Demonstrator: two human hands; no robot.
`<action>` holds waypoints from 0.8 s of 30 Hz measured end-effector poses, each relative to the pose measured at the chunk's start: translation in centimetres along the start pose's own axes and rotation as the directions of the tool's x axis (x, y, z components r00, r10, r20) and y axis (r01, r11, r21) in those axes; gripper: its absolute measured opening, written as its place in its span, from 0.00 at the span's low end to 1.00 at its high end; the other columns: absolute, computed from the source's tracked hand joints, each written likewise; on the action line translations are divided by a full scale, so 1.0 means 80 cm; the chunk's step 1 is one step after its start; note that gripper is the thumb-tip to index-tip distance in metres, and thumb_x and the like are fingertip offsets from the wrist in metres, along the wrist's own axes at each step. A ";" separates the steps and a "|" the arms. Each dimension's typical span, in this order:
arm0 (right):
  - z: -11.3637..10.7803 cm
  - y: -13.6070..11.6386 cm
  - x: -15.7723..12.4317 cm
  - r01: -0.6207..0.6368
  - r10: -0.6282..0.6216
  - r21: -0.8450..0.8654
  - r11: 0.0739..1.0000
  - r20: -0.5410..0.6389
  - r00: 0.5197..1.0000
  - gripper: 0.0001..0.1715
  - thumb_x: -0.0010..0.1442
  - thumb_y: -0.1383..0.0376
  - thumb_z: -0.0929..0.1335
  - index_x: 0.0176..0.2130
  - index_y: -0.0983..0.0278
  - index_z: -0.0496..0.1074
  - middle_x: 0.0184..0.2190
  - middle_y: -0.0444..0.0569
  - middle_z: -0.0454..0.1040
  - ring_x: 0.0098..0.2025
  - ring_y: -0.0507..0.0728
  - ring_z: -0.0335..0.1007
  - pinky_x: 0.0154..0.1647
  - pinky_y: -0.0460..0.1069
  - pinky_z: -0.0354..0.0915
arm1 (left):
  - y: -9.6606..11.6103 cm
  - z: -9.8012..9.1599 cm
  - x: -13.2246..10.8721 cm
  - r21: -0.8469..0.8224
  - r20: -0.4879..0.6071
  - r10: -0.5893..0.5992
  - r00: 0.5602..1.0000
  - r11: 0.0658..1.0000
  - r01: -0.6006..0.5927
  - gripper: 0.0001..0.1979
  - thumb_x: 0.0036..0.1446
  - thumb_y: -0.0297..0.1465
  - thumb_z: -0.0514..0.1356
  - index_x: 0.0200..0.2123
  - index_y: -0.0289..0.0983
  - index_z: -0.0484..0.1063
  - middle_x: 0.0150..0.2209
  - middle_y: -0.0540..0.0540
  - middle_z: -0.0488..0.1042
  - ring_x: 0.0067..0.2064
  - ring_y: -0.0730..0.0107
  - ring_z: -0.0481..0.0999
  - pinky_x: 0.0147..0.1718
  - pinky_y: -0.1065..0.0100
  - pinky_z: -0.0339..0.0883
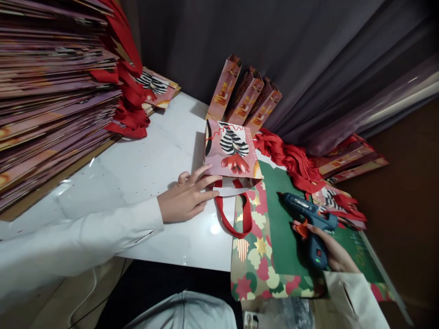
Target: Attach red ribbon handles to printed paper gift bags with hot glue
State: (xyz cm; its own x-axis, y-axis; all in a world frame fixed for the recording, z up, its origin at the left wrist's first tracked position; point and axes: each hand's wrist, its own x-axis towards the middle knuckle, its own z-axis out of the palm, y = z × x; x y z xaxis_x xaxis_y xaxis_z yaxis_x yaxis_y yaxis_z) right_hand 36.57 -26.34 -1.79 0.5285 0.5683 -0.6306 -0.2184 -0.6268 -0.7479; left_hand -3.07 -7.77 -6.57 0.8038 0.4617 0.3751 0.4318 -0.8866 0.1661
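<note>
A pink paper gift bag (233, 157) with a black-and-white striped picture lies on its side on the table, its mouth facing me. From that mouth a red ribbon handle (247, 217) loops out toward me. My left hand (187, 196) is at the bag's left mouth corner, fingers spread and stretched out, the tips touching the rim. To the right, my right hand (334, 251) is wrapped around the grip of a blue hot glue gun (307, 212) with an orange trigger. Its nozzle points left, over a green mat (279, 219) with a patterned border.
A tall stack of flat bags (58, 109) with red ribbons rises at the left. Several finished-looking bags stand at the back, one a narrow upright bag (224, 87). Red ribbons (291, 157) are heaped at right, near more bags (346, 157). Grey curtains (219, 27) hang behind.
</note>
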 end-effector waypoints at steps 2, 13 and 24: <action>0.005 0.004 0.003 0.041 -0.045 -0.038 0.998 -0.104 0.994 0.17 0.47 0.59 0.76 0.36 0.64 0.75 0.28 0.49 0.80 0.25 0.56 0.75 0.23 0.46 0.69 | 0.001 0.002 0.001 0.024 -0.019 -0.002 1.000 1.000 0.002 0.18 0.60 0.27 0.52 0.51 0.47 0.71 0.63 0.45 0.61 0.67 0.48 0.48 0.48 0.50 0.54; 0.044 0.015 -0.026 -0.088 -0.714 -0.969 0.229 -0.229 0.662 0.25 0.62 0.50 0.60 0.38 0.68 0.74 0.32 0.63 0.75 0.35 0.68 0.72 0.33 0.58 0.65 | 0.004 -0.001 0.017 0.137 -0.162 0.055 0.985 0.990 -0.033 0.13 0.65 0.26 0.52 0.45 0.47 0.73 0.48 0.49 0.77 0.63 0.54 0.62 0.45 0.53 0.48; 0.224 0.029 -0.019 0.784 -0.720 -0.617 -0.063 0.572 0.393 0.29 0.67 0.66 0.56 0.65 0.72 0.57 0.64 0.63 0.60 0.66 0.64 0.54 0.65 0.63 0.57 | 0.015 0.005 0.024 0.253 -0.164 0.049 0.985 0.967 -0.006 0.11 0.67 0.26 0.52 0.34 0.42 0.71 0.41 0.52 0.80 0.60 0.58 0.67 0.44 0.52 0.45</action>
State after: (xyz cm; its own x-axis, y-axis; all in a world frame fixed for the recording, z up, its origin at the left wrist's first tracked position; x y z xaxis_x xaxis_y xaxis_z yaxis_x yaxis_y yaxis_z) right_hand 20.56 -19.09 -6.33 -0.1046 0.9795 0.1719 0.9345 0.1560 -0.3200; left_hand -0.82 -7.94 -5.97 0.7458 0.4068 0.5275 0.5167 -0.8531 -0.0726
